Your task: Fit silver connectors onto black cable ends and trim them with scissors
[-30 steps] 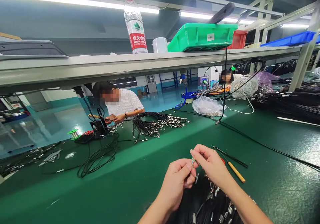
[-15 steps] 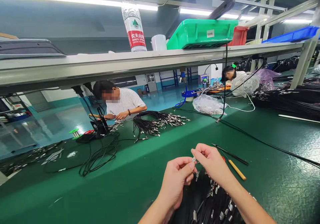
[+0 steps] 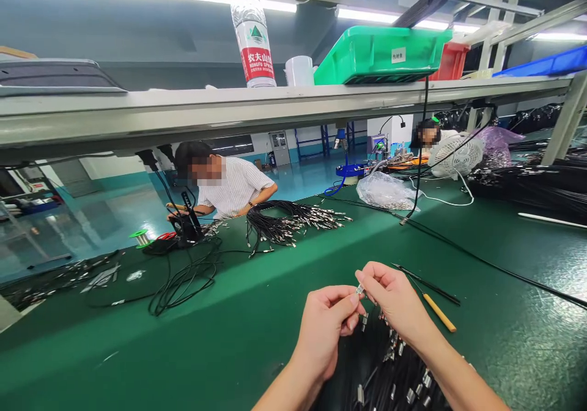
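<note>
A small silvery cable connector (image 3: 359, 289) sits pinched between my two hands, above the green bench. My left hand (image 3: 324, 325) is closed, its thumb and forefinger gripping the connector from the left. From the right, the closed fingertips of my right hand (image 3: 395, 304) meet it at its upper end. Much of the connector is covered by fingers. Below both hands lies a pile of black cables (image 3: 376, 368) with shiny metal ends. A tool with a yellow handle (image 3: 439, 312) and black tweezers (image 3: 428, 285) rest right of my right hand.
A looped bundle of black cables (image 3: 279, 215) lies farther back. Near it stands a black holder (image 3: 187, 227) with loose cords. A co-worker (image 3: 233, 181) sits across the bench. The shelf (image 3: 202, 108) overhead carries a bottle (image 3: 254, 41) and a green bin (image 3: 376, 53). A fan (image 3: 456, 154) stands back right.
The view has shifted slightly. My hands still hold the connector between them, with little change of grip. The co-worker's hands have moved down and left.
</note>
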### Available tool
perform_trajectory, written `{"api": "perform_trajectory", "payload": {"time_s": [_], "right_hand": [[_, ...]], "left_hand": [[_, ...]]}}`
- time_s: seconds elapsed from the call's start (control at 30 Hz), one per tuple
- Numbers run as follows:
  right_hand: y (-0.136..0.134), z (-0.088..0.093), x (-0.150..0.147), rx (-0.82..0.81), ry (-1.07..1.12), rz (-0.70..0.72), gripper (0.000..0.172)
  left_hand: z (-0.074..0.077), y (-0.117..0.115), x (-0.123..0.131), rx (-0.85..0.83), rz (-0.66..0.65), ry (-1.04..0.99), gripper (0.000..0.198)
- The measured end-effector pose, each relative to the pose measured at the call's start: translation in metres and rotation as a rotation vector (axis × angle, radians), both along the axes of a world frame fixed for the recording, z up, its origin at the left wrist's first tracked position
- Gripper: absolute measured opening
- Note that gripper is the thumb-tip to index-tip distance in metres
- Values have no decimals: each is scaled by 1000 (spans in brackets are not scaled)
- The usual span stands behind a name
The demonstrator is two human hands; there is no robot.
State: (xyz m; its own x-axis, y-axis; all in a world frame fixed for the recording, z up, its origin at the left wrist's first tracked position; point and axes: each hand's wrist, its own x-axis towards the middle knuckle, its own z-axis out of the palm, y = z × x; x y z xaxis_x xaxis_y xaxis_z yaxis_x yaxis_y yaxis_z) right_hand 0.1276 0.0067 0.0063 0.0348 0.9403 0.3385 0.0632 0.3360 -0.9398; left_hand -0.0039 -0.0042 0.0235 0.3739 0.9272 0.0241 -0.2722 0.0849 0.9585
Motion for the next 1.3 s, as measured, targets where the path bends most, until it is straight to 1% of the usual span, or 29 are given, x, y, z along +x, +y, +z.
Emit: {"api": "perform_trajectory", "payload": {"time_s": [0.17, 0.43, 0.63, 0.73, 0.9, 1.07, 1.17, 1.3], "right_hand": [[-1, -1, -1, -13, -30, -22, 37], [4, -3, -4, -26, -68, -112, 40], [7, 1, -7, -86, -45, -70, 36], [6, 3, -8, -98, -43, -62, 35], [0, 6, -7, -92, -67, -73, 33], [-4, 9, -5, -71, -111, -84, 31], [-4, 8, -5, -41, -117, -96, 30], [-4, 6, -4, -48, -115, -91, 30]], "left_hand": [[1, 0, 0, -21, 23, -3, 20], [-6, 6, -2, -30, 37, 50, 21], [-8, 12, -5, -58, -40, -31, 29], [-9, 16, -6, -74, -47, -49, 30], [-5, 15, -7, -100, -62, -56, 31], [2, 10, -7, -75, -26, -35, 26], [2, 9, -7, -66, -39, -17, 25], [0, 10, -8, -68, -74, -28, 23]]}}
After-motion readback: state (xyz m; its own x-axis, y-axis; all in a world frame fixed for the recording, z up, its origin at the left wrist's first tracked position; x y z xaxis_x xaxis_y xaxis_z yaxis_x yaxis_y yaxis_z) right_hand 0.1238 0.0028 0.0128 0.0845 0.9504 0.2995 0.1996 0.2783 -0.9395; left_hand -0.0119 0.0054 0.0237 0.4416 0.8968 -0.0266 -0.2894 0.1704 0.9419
